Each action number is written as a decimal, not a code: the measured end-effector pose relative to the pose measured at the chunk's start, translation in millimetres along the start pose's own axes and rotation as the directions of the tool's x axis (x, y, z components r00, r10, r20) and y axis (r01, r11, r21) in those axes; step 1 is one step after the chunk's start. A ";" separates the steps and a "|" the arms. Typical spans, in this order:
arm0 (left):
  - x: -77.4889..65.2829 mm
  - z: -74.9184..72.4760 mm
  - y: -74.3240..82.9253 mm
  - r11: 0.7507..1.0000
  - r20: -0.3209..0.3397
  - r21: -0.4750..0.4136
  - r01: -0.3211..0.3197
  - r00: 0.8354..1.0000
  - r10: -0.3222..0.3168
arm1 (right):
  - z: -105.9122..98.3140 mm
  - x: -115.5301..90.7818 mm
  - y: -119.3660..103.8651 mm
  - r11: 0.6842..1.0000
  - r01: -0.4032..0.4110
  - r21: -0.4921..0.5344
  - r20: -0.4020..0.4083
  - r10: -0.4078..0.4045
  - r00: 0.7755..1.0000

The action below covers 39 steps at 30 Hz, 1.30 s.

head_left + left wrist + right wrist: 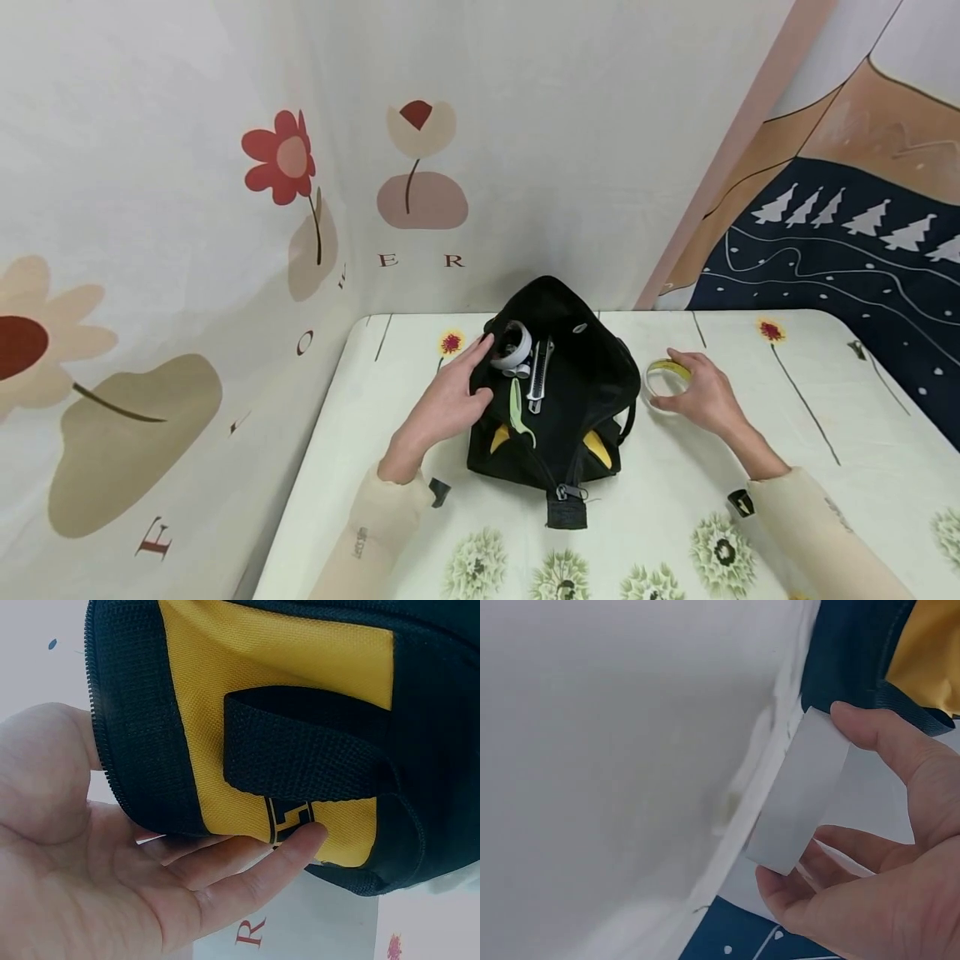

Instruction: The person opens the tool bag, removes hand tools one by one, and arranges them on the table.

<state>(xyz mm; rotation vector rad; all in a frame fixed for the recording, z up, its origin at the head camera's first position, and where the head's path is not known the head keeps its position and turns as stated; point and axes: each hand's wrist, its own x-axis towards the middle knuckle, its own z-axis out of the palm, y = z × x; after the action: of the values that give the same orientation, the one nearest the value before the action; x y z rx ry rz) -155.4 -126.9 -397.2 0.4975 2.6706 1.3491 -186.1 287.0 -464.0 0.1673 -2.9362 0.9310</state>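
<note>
A black tool bag (577,367) with yellow panels stands unzipped on the table, its mouth facing up. My left hand (446,400) holds its left rim, thumb over the zipped edge; in the left wrist view the fingers lie along the outer yellow panel (202,750) below a black strap loop (300,750). Inside the bag are a white tape roll (522,357), a utility knife (538,379) and a light green curved tool (516,404). To the bag's right, my right hand (705,392) pinches another tape roll (802,791), pale outside with a yellow inner ring, between thumb and fingers.
A white table cover (795,442) printed with flowers lies under everything. Printed fabric walls (570,167) rise behind and at the left of the table. The bag's zip end (566,508) hangs toward the front.
</note>
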 end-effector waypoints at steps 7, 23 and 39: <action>1.5 -1.1 2.5 1.000 -0.022 -0.014 0.001 1.000 -0.001 | 6.7 2.6 4.8 1.000 0.001 0.000 0.035 -0.001 0.999; 0.5 5.4 -0.5 1.000 -0.233 -0.020 0.023 0.972 -0.027 | 10.7 4.9 8.4 0.999 0.031 -0.007 0.047 -0.031 0.998; 6.3 7.8 -3.0 0.997 -0.480 0.057 0.059 0.877 -0.024 | 6.6 0.0 8.1 1.000 0.017 0.015 0.059 -0.018 0.998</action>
<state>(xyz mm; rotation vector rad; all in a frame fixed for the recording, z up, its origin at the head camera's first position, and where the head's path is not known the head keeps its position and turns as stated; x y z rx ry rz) -160.2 -120.4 -404.0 0.1124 3.1022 1.5391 -187.2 289.8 -474.1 0.2245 -2.9776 0.9620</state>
